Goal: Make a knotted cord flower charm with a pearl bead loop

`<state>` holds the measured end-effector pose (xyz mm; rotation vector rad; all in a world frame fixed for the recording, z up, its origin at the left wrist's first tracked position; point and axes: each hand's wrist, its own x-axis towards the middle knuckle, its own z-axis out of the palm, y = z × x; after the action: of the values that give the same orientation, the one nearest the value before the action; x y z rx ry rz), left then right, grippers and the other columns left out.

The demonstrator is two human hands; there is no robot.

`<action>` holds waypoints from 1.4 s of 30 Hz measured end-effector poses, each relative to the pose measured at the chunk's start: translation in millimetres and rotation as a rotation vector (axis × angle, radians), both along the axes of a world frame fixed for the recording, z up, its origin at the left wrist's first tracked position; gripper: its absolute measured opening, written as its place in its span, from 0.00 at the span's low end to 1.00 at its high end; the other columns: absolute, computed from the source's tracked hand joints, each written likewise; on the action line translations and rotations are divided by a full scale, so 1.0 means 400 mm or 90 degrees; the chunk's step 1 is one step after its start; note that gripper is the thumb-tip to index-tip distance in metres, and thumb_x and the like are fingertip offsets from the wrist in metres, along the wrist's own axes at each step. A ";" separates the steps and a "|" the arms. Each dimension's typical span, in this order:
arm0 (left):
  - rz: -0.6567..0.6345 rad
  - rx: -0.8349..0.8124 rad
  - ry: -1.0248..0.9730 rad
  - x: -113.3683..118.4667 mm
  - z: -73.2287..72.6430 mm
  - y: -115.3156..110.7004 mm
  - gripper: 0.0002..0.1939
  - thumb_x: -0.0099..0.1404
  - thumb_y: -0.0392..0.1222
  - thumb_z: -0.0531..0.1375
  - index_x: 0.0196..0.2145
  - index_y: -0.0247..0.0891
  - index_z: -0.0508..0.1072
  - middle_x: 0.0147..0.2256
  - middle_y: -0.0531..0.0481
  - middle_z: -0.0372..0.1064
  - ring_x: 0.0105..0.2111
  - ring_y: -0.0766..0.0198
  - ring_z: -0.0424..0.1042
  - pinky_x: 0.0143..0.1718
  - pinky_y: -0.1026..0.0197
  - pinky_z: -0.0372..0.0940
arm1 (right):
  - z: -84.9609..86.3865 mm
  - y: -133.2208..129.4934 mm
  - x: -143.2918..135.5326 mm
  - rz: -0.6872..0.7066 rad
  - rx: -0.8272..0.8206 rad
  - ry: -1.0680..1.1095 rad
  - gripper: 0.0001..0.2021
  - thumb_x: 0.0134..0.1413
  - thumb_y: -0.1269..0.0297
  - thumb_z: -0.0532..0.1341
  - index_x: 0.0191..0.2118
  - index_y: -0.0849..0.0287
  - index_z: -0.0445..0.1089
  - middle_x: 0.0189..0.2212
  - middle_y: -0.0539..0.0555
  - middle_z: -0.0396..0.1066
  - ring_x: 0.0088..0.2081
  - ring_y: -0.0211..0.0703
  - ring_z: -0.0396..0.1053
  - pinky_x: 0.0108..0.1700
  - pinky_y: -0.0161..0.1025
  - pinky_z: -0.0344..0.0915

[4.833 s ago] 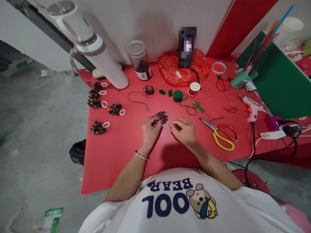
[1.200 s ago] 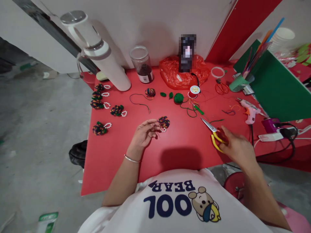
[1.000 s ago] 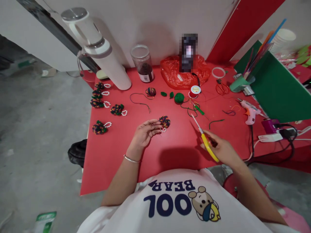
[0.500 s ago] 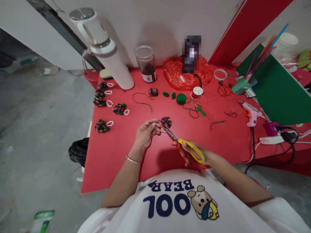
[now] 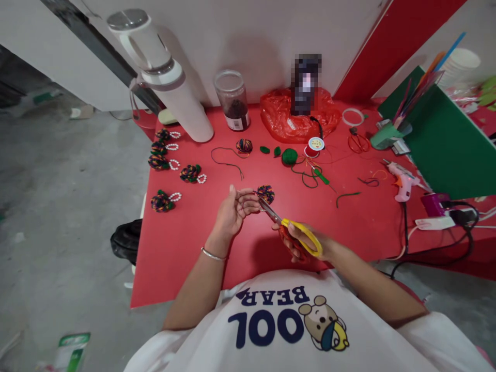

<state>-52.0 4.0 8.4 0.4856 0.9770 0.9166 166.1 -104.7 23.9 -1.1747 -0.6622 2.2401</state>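
Note:
My right hand [image 5: 296,240] grips a pair of scissors [image 5: 277,219] with one yellow and one red handle. Their blades point up and left, the tips by a small multicoloured crocheted flower [image 5: 266,194] on the table. Beside that flower, at its lower left, is my left hand [image 5: 234,212], thumb raised away from the other fingers, which are extended and slightly curled near the blade tips. Whether the fingertips touch the flower I cannot tell. A white bead loop by the flower is mostly hidden by the fingers and blades.
Several finished flowers with bead loops [image 5: 163,200] lie at the left of the red table [image 5: 178,258]. Behind are yarn balls [image 5: 289,157], green leaves [image 5: 264,150], a thread spool [image 5: 315,144] and a green-handled hook [image 5: 321,176]. A pink glue gun [image 5: 403,183] lies right, near cables.
My left thumb has lifted off the fingers, which have straightened toward the flower. The scissors have shifted slightly left, and their handles sit closer to the left side.

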 end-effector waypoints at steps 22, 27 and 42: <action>-0.012 0.091 -0.013 -0.008 -0.010 -0.025 0.13 0.55 0.37 0.70 0.38 0.32 0.76 0.29 0.47 0.77 0.24 0.65 0.76 0.29 0.62 0.75 | 0.001 0.028 -0.013 0.026 0.022 0.017 0.35 0.51 0.36 0.67 0.54 0.57 0.65 0.26 0.45 0.64 0.21 0.31 0.62 0.25 0.33 0.74; -0.015 0.089 -0.018 -0.012 -0.011 -0.023 0.11 0.55 0.37 0.70 0.35 0.34 0.73 0.28 0.49 0.77 0.23 0.66 0.76 0.28 0.63 0.75 | 0.003 0.039 -0.027 0.016 0.039 0.021 0.34 0.50 0.36 0.67 0.53 0.58 0.66 0.26 0.45 0.64 0.22 0.30 0.61 0.26 0.33 0.75; -0.021 0.090 -0.019 -0.006 -0.021 -0.020 0.15 0.52 0.38 0.73 0.34 0.34 0.73 0.27 0.51 0.75 0.22 0.68 0.74 0.26 0.64 0.73 | -0.017 0.046 -0.031 0.054 0.118 -0.060 0.33 0.52 0.31 0.62 0.46 0.58 0.68 0.22 0.43 0.62 0.16 0.29 0.60 0.20 0.30 0.68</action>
<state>-54.5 -3.8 0.0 0.6050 0.8787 0.9640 153.7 -86.2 17.1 -1.1854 -0.9522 2.1489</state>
